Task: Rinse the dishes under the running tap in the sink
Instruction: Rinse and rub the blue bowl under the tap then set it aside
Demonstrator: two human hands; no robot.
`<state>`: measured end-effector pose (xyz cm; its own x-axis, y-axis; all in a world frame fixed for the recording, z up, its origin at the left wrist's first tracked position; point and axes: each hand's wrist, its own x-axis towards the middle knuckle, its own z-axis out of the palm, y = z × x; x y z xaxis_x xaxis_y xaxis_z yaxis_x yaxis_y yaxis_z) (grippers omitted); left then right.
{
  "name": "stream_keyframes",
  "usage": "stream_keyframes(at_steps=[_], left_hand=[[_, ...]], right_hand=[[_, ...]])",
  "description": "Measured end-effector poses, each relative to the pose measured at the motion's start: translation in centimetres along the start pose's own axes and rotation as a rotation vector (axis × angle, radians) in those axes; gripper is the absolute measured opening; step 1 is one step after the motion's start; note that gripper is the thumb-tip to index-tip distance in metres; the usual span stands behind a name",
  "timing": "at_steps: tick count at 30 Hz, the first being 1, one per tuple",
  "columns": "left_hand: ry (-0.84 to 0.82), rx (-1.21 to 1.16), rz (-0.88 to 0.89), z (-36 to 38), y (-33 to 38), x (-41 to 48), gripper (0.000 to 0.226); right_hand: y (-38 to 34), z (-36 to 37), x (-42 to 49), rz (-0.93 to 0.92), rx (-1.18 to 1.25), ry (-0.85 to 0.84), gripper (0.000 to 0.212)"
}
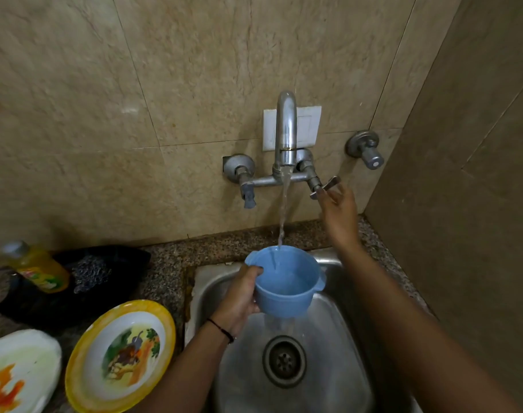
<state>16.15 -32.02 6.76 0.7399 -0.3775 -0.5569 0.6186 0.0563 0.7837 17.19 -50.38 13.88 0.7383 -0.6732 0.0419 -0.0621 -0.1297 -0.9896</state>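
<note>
Centrally held vessel: blue pot [287, 281], upright, above the sink [337, 380] basin, just past frame centre toward 6 o'clock; small lug handles at its rim.
Left hand [239, 296]: grips the pot at the pot's 9 o'clock side, thumb hooked over the rim, fingers curled round the wall; a dark thread band [221, 329] circles the wrist.
Right hand [339, 213]: raised toward 2 o'clock of the pot; thumb and fingertips pinch the right lever [327, 186] of the tap.
Tap spout [285, 129]: wall-mounted chrome gooseneck at 12 o'clock of the pot, in front of a white switch plate [309, 126].
Water stream [284, 204]: falls from the spout into the pot near its far rim; a blurred sheet of water also shows beneath the pot.
Left lever [249, 195]: hangs at 9 o'clock of the stream, untouched.
Drain [284, 360]: round strainer at 6 o'clock of the pot.
Wall valve [366, 149]: separate knob at 3 o'clock of the spout.
Yellow-rimmed plate [120, 356]: on the granite counter [165, 263], at 9 o'clock of the drain, printed picture in its well.
White plate [19, 371]: just beside the yellow-rimmed plate, at 9 o'clock, orange marks on it.
Soap bottle [37, 266]: yellow, tilted, at 9 o'clock of the pot.
Steel scrubber [90, 274]: just beside the bottle, on a black tray [126, 257].
</note>
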Motion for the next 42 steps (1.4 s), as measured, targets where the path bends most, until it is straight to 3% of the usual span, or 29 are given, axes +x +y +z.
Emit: stream_keyframes(at_steps=[3,6,10,15,17,20,22,24,26,29,33,35,39,42], left_hand=[[0.01,0.006,0.084,0.8,0.4,-0.2,0.033],[0.005,-0.031,0.119,0.8,0.4,-0.5,0.032],[0.01,0.01,0.143,0.4,0.0,-0.9,0.033],[0.035,0.054,0.176,-0.2,-1.2,-1.2,0.034],[0.066,0.061,0.183,-0.5,-2.1,-1.3,0.033],[0.141,0.019,0.218,-1.1,-3.8,-2.1,0.034],[0.146,-0.033,0.248,-1.7,-4.9,-2.6,0.044],[0.113,-0.099,0.249,-2.3,-6.0,-3.7,0.053],[0.088,-0.175,0.22,-3.2,-7.1,-4.8,0.056],[0.027,-0.308,0.166,-4.7,-8.3,-5.4,0.051],[-0.024,-0.366,0.05,-5.0,-8.4,-6.2,0.04],[-0.068,-0.326,-0.012,-4.5,-8.2,-6.5,0.044],[-0.089,-0.249,-0.013,-4.0,-8.5,-7.2,0.042],[-0.122,-0.135,-0.004,-4.2,-8.9,-8.1,0.047]], right_hand=[[-0.7,0.9,3.2,-0.023,-0.179,0.085,0.025],[-0.7,1.6,2.3,-0.234,-0.393,0.142,0.011],[-0.4,1.7,1.3,-0.308,-0.489,0.149,0.025],[1.7,0.5,-2.8,-0.15,-0.553,-0.078,0.067],[3.4,-0.1,-7.3,-0.209,-0.607,-0.175,0.06],[5.9,-1.9,-14.6,-0.262,-0.791,-0.496,0.043],[8.2,-2.6,-17.7,-0.318,-0.914,-0.685,0.043],[10.2,-3.2,-20.2,-0.454,-0.992,-0.752,0.053],[11.7,-3.1,-21.9,-0.62,-1.025,-0.736,0.059],[11.5,-2.4,-22.3,-0.836,-1.004,-0.617,0.036],[8.8,-2.4,-21.1,-0.909,-0.884,-0.559,0.026],[7.5,-3.2,-20.4,-0.655,-0.627,-0.543,0.015],[6.2,-5.8,-19.2,0.216,0.046,-0.437,0.016],[7.7,-7.4,-19.2,0.597,0.371,-0.454,0.026]])
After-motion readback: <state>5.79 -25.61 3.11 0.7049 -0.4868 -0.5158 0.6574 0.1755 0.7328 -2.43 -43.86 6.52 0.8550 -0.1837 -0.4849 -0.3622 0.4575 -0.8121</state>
